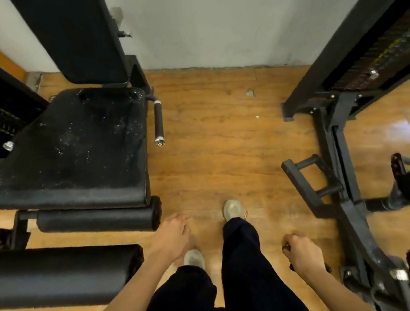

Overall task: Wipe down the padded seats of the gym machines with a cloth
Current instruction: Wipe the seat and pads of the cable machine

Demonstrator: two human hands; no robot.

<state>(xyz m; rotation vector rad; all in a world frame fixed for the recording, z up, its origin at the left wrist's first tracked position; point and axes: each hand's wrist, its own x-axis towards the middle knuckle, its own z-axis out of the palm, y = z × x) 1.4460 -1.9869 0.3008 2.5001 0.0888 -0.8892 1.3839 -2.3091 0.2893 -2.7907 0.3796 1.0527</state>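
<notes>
Beside seat point(67, 147) | left hand point(171, 234) slack, right hand point(303, 254) clenches dark cloth point(286, 247) | we sweep speckled pad end to end
</notes>
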